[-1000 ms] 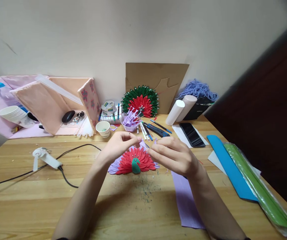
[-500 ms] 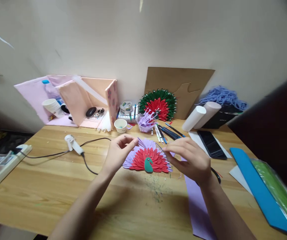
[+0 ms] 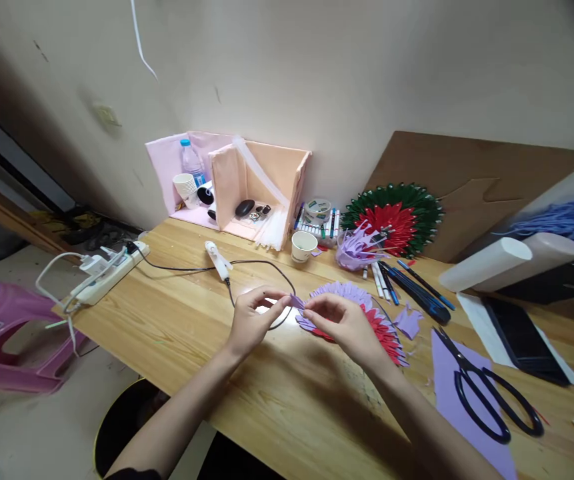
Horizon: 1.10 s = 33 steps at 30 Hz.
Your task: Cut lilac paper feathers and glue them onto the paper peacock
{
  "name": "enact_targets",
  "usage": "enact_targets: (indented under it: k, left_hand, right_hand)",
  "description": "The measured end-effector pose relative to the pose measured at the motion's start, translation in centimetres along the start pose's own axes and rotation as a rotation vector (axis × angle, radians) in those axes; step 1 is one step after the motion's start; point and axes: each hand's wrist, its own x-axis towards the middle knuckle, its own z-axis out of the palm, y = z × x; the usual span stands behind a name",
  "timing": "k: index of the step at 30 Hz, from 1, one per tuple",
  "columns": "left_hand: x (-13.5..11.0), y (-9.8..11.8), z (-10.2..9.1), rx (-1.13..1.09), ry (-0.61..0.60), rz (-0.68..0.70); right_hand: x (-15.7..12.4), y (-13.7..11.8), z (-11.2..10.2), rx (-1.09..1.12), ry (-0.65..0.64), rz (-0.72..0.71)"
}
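My left hand [image 3: 261, 319] pinches a small folded purple paper piece [image 3: 297, 302] between thumb and fingers. At the piece's other end, the fingertips of my right hand [image 3: 341, 325] are pinched on it too. Behind and below my right hand lies a fan-shaped paper craft [image 3: 384, 331] with red petals and a fringed purple border; my hand hides part of it. Black-handled scissors [image 3: 477, 380] rest on a purple sheet [image 3: 449, 393] to the right, with a purple scrap [image 3: 409, 322] near them.
A white glue-gun-like device [image 3: 218, 261] with a black cord lies left of my hands. Behind are a paper cup [image 3: 303, 247], a bowl of purple strips [image 3: 357, 250], pens [image 3: 417, 290] and a green-and-red fan [image 3: 391, 220]. A power strip [image 3: 111, 273] sits at the left edge.
The view has swung left, bringing a pink stool and a bin into sight. My hands have come together, and my right hand now touches the purple piece held by my left.
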Motion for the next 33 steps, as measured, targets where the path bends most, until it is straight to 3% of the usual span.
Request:
enact_targets:
  k: [4, 7, 11, 14, 17, 22, 25, 27, 29, 33]
  left_hand:
    - [-0.2, 0.0, -1.0, -0.016, 0.009, -0.006]
    - [-0.1, -0.4, -1.8, -0.072, 0.018, -0.061]
    - [-0.1, -1.3, -3.1, -0.161, -0.023, -0.248]
    - [-0.3, -2.0, -3.8, -0.196, -0.083, -0.338]
    - [-0.5, -2.3, -4.5, -0.104, -0.088, -0.365]
    - [-0.8, -3.0, -6.3, 0.063, 0.036, -0.291]
    - [-1.0, -4.2, -8.2, 0.175, 0.223, -0.216]
    - [-1.0, -5.4, -9.8, 0.263, 0.326, -0.188]
    - [-0.8, -6.7, -11.3, 0.325, 0.412, -0.196]
    - [-0.4, -9.0, -13.6, 0.343, 0.550, -0.250]
  right_hand:
    - [0.5, -0.3, 0.9, -0.064, -0.010, -0.016]
    - [0.7, -0.6, 1.6, -0.216, 0.045, -0.175]
    - [1.5, -0.4, 2.1, -0.579, 0.122, -0.658]
    - [2.6, 0.3, 2.3, -0.818, 0.046, -1.060]
    - [3.7, 1.0, 2.8, -0.889, -0.016, -1.238]
    - [5.2, 2.1, 4.3, -0.793, -0.072, -1.117]
    - [6.8, 3.1, 6.2, -0.647, 0.055, -0.911]
    - [8.3, 3.8, 8.3, -0.546, 0.120, -0.684]
    - [10.2, 4.3, 10.8, -0.483, 0.086, -0.461]
    - [14.0, 5.1, 16.3, -0.453, -0.020, -0.304]
